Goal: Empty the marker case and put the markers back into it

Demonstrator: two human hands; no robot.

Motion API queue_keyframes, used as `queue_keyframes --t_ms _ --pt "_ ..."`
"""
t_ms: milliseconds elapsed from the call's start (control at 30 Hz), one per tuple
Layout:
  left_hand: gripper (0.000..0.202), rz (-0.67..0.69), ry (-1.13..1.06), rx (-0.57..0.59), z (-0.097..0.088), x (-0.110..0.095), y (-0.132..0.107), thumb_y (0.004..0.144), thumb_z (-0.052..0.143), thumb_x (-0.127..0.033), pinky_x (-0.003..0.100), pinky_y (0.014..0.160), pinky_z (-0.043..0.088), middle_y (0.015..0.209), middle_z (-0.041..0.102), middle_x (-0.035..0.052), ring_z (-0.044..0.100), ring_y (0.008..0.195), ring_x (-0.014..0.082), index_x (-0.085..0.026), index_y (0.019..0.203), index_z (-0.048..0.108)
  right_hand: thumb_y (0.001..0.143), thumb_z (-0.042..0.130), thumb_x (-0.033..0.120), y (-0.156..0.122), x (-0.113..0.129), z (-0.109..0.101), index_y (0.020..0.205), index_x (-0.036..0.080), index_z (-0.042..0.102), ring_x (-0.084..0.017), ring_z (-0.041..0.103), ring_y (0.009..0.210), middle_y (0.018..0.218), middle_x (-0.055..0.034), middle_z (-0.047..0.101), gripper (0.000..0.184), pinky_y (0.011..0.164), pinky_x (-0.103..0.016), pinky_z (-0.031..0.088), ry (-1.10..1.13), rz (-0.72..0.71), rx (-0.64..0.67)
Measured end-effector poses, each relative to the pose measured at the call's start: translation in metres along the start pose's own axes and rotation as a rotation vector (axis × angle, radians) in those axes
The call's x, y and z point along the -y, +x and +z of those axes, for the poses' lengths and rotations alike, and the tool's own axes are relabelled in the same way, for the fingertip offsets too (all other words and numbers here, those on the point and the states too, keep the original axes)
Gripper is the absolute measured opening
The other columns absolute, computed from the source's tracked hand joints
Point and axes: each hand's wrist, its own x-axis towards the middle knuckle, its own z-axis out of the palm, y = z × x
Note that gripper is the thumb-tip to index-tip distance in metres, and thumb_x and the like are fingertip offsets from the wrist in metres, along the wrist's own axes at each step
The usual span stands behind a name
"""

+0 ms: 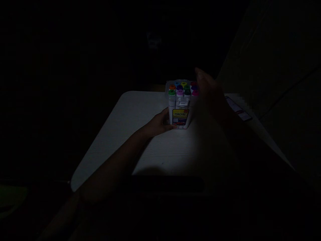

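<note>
A clear plastic box of markers [181,104] stands upright on a white table [140,134], in a patch of light within a dark room. Several coloured marker caps show at its top, and a yellow label is on its front. My left hand [162,124] wraps round the lower left side of the box and holds it. My right hand [208,89] hovers at the box's upper right, level with the caps. It is dim and blurred, so its fingers cannot be made out.
A flat dark object like a phone [238,108] lies on the table to the right of the box. The table's near edge [105,174] falls into shadow. Everything beyond the table is too dark to make out.
</note>
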Motion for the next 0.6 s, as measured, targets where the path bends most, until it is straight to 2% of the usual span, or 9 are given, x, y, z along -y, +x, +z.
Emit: queue_keyframes --t_ms 33,67,100,167,233,367,467,600 --pt "0.065 0.010 0.005 -0.006 0.000 0.000 0.000 0.071 0.079 -0.030 0.054 0.110 0.043 0.134 0.058 0.0175 0.055 0.127 0.0345 -0.015 0.127 0.049 0.090 0.026 0.073 -0.004 0.008 -0.002 0.129 0.028 0.058 -0.023 0.051 0.133 0.139 -0.0053 0.058 0.068 0.115 -0.044 0.039 -0.012 -0.016 0.015" --pt "0.065 0.017 0.010 -0.007 0.000 -0.001 0.000 0.072 0.078 -0.030 0.054 0.111 0.042 0.135 0.058 0.0173 0.054 0.128 0.0344 -0.015 0.127 0.049 0.092 0.024 0.070 -0.008 0.017 -0.004 0.130 0.028 0.058 -0.023 0.050 0.134 0.140 -0.0053 0.057 0.067 0.116 -0.044 0.038 -0.027 -0.046 -0.016" --pt "0.065 0.022 0.012 -0.007 0.001 -0.002 0.000 0.072 0.078 -0.030 0.054 0.111 0.042 0.135 0.058 0.0172 0.054 0.129 0.0343 -0.015 0.128 0.049 0.094 0.021 0.068 -0.011 0.025 -0.004 0.129 0.026 0.060 -0.023 0.050 0.133 0.139 -0.0065 0.058 0.068 0.117 -0.044 0.038 -0.038 -0.090 -0.040" --pt "0.064 0.029 0.007 -0.005 0.001 -0.004 0.000 0.072 0.078 -0.029 0.054 0.110 0.042 0.135 0.058 0.0171 0.054 0.128 0.0340 -0.015 0.128 0.049 0.095 0.021 0.066 -0.015 0.038 -0.004 0.125 0.020 0.064 -0.023 0.054 0.129 0.132 -0.0097 0.062 0.070 0.114 -0.043 0.041 -0.044 -0.202 -0.005" --pt "0.064 0.020 0.006 0.002 0.001 -0.005 0.000 0.073 0.077 -0.029 0.054 0.109 0.044 0.135 0.058 0.0169 0.055 0.127 0.0336 -0.016 0.129 0.049 0.093 0.023 0.069 -0.017 0.044 -0.003 0.121 0.017 0.066 -0.024 0.057 0.124 0.128 -0.0114 0.065 0.073 0.110 -0.042 0.045 -0.046 -0.252 0.030" --pt "0.065 0.015 0.010 -0.013 0.002 -0.004 -0.001 0.073 0.078 -0.029 0.054 0.108 0.044 0.134 0.059 0.0172 0.056 0.126 0.0338 -0.016 0.129 0.049 0.091 0.025 0.073 -0.018 0.042 -0.004 0.122 0.017 0.064 -0.025 0.057 0.124 0.129 -0.0118 0.063 0.075 0.110 -0.045 0.044 -0.033 -0.242 0.074" --pt "0.068 0.005 0.006 -0.015 0.002 -0.003 -0.001 0.072 0.078 -0.031 0.053 0.108 0.044 0.134 0.058 0.0178 0.055 0.126 0.0343 -0.016 0.131 0.047 0.093 0.026 0.069 -0.023 0.040 -0.008 0.127 0.021 0.061 -0.022 0.053 0.130 0.134 -0.0091 0.061 0.069 0.115 -0.041 0.039 0.028 -0.218 0.052" --pt "0.069 -0.028 -0.013 -0.026 0.002 -0.003 -0.001 0.070 0.080 -0.031 0.053 0.107 0.045 0.134 0.058 0.0180 0.056 0.126 0.0349 -0.015 0.129 0.047 0.095 0.025 0.065 -0.038 0.035 -0.018 0.134 0.024 0.054 -0.018 0.044 0.138 0.144 -0.0069 0.053 0.064 0.120 -0.038 0.031 0.062 -0.114 0.023"
